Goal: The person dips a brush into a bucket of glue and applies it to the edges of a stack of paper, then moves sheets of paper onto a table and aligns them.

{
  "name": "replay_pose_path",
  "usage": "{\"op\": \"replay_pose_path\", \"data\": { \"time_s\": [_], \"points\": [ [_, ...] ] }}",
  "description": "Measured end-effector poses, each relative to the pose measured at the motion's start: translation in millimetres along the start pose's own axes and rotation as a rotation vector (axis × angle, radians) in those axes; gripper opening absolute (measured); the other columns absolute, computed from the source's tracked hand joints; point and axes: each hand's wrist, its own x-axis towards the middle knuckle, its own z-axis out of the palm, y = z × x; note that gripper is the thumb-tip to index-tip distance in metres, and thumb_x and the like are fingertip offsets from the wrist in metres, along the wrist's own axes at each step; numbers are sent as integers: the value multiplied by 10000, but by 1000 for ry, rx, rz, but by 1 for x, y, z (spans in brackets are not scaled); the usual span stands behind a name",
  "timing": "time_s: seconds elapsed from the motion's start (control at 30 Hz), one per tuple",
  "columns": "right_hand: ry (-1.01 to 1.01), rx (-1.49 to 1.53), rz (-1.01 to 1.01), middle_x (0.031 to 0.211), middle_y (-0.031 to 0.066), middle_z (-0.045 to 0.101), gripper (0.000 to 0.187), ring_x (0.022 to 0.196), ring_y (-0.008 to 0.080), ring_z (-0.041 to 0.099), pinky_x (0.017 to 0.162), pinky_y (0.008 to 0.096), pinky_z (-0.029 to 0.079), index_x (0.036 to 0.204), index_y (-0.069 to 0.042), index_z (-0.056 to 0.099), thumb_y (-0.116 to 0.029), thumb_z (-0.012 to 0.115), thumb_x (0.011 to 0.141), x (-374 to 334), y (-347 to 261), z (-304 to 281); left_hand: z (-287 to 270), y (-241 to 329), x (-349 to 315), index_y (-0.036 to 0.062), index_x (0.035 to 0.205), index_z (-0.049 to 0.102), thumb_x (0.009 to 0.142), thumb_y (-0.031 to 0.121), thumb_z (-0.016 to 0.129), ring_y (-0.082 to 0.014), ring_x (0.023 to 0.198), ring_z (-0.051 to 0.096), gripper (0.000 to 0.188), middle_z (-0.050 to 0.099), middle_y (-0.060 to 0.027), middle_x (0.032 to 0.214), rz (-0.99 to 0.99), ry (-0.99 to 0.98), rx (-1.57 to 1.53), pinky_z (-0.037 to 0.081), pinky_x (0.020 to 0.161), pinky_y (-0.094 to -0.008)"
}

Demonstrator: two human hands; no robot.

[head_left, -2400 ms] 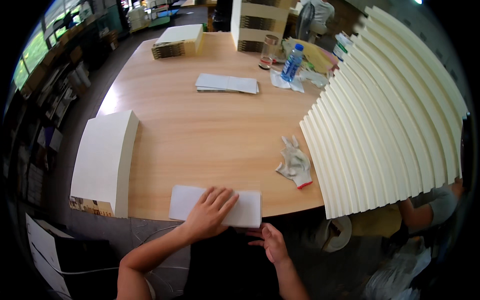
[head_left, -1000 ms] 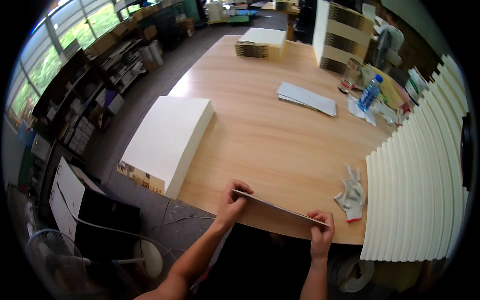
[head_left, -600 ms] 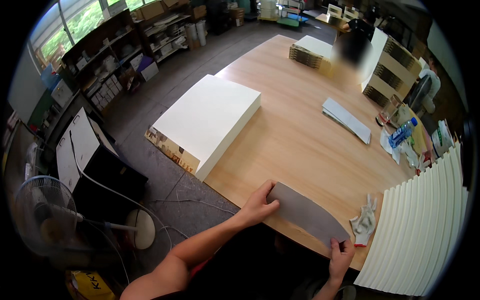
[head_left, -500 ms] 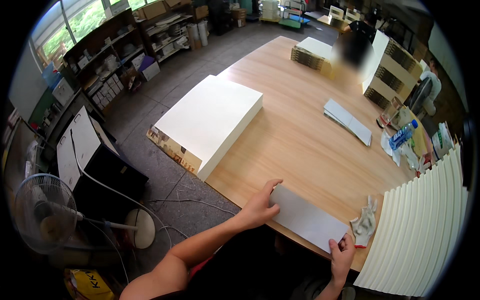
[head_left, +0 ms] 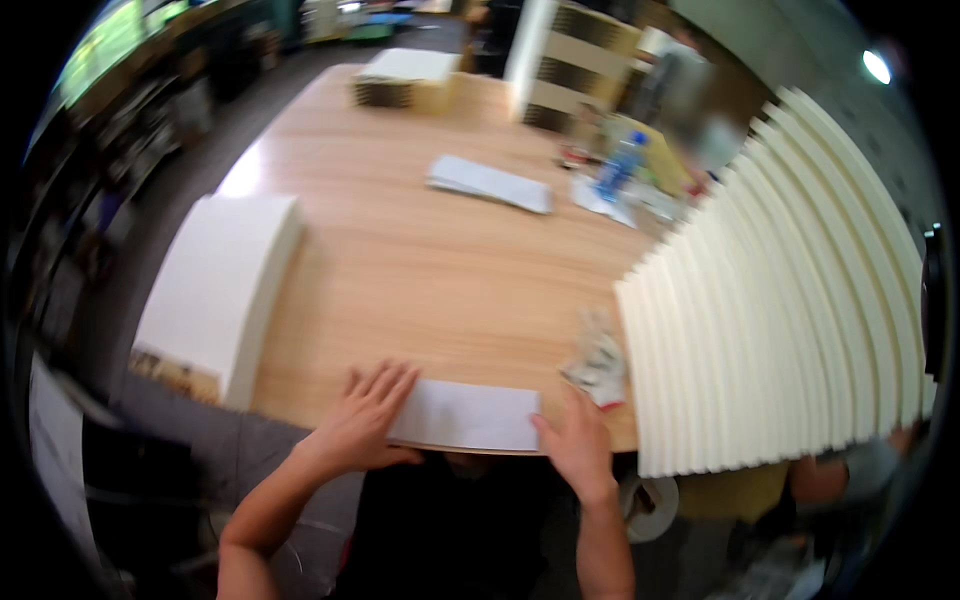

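A flat, pale grey-white rectangular strip [head_left: 465, 415], like card or board, lies along the near edge of the wooden table. My left hand [head_left: 365, 420] rests at its left end, fingers spread, thumb stretched toward the table edge. At the other end is my right hand [head_left: 580, 445], its thumb touching the strip's right edge and its fingers extended beside it; blur softens their outline. A white work glove [head_left: 598, 370] with a red cuff lies just beyond my right hand.
A tall stack of cream, ridged-edged layers [head_left: 770, 320] rises at the right. At the left sits a thick white stack [head_left: 215, 285]. Farther back are more pale strips [head_left: 490, 183], a blue-capped bottle [head_left: 622, 165], a patterned block [head_left: 405, 78] and an upright stack [head_left: 570, 65].
My view has swung rightward, shifting the table's contents left in the picture. My left hand has spread its fingers over the strip's end; my right hand has changed from pinching a corner to lying alongside.
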Motion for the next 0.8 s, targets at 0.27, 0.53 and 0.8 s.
{"op": "replay_pose_path", "data": {
  "time_s": [0.27,0.53,0.8],
  "points": [
    [-172,-23,-470,1567,238,421,1175,1471,404,395,1222,519,311,1568,28,366,-469,924,662,-2,13,43,5,13,-11,17,1586,387,907,260,777,-351,1444,484,820,531,-209,1533,91,65,166,325,1225,-567],
    [-138,25,-489,1543,231,457,1060,1492,370,377,1223,503,308,1536,60,396,-320,873,669,-8,17,60,22,-11,-24,6,1624,289,812,192,790,-394,1486,407,972,431,-244,1600,100,4,233,297,1233,-595],
    [167,138,-445,1584,246,403,999,1534,392,302,1240,525,278,1524,53,424,-382,861,738,-35,20,59,-11,31,-4,-7,1618,309,839,372,848,-423,1467,422,1020,488,-273,1548,22,-121,209,306,1234,-545]
  ]
}}
